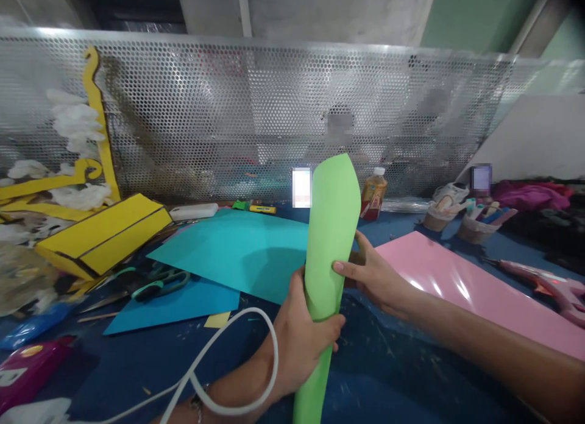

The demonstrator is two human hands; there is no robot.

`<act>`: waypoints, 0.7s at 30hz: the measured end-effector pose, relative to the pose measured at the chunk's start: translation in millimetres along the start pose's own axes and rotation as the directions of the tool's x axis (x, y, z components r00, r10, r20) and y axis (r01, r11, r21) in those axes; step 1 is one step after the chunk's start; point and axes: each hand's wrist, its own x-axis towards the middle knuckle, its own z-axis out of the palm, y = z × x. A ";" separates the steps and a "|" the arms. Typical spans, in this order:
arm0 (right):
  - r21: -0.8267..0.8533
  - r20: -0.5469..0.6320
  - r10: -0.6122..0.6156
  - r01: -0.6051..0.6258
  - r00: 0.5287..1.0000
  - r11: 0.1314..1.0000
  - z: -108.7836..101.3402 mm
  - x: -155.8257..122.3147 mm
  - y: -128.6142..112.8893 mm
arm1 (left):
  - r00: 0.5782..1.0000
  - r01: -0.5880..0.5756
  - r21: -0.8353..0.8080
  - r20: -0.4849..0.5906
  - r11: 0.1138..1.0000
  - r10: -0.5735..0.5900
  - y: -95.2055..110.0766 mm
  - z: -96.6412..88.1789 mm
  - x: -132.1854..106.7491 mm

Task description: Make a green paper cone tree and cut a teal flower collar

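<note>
Left hand [301, 339] closed round the green sheet [331, 217], low on the roll; right hand [375, 278] just above it, pinching the loose edge. Roll looks formed, seam not fixed yet (glue gun [553, 287] lies untouched, well right of the grip).

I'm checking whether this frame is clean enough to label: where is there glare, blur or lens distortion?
Head view: white glare streaks the pink sheet. Head view: the clutter at the far left edge is smeared, while the green paper roll and the left hand and right hand gripping it are sharp. Head view: the perforated metal panel bows along its top edge, a wide-lens bend.
</note>
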 end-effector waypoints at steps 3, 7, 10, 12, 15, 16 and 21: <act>0.017 0.030 0.030 -0.030 0.999 0.999 -3.9 1.4 0.9 | 0.998 -0.043 0.007 0.039 0.999 0.043 -8.4 -4.9 -0.4; 0.069 0.064 0.118 -0.123 0.991 0.990 -7.9 2.3 0.8 | 0.948 -0.305 0.217 -0.022 0.927 0.317 -12.9 -25.6 0.4; 0.067 0.113 0.194 -0.202 0.974 0.977 -9.1 1.7 4.3 | 0.808 -0.543 0.610 0.192 0.577 0.557 -5.2 -45.8 2.1; 0.057 0.154 0.204 -0.215 0.967 0.975 -8.4 0.8 7.5 | 0.687 -0.686 0.683 0.495 0.252 0.531 2.1 -54.6 3.7; 0.011 0.178 0.189 -0.194 0.966 0.981 -5.9 -0.6 9.8 | 0.564 -0.805 0.592 0.754 0.023 0.336 9.0 -56.3 6.8; -0.016 0.172 0.185 -0.185 0.968 0.983 -5.1 -0.8 9.7 | 0.537 -0.829 0.559 0.795 0.003 0.281 9.9 -54.6 7.8; -0.147 0.181 0.197 -0.172 0.964 0.974 -3.8 0.1 6.5 | 0.493 -0.863 0.505 0.847 -0.016 0.198 12.7 -45.9 9.2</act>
